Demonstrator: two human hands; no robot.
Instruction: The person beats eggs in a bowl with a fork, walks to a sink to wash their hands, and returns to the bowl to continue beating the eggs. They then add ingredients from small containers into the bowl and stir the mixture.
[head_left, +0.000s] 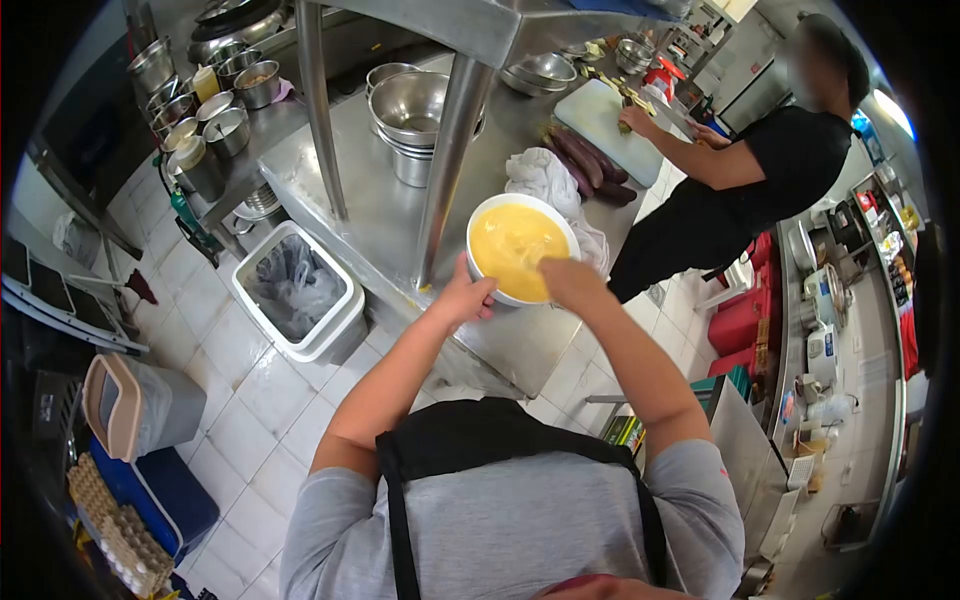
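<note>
A white bowl (574,238) of yellow liquid (512,236), which looks like beaten egg, is at the near edge of the steel table. My left hand (467,297) grips its left rim, with the thumb near the rim and the fingers around the outside. Over the bowl's right side, my right hand (574,284) is closed and blurred by motion. Any tool in it is hidden, though the liquid's surface is swirled. A crumpled white cloth (545,178) lies just behind the bowl.
Stacked steel bowls (410,105) stand beyond a table post (455,165). Eggplants (590,165) lie by a cutting board (612,130), where a co-worker in black (735,170) handles food. A lined white bin (300,290) stands on the floor at left.
</note>
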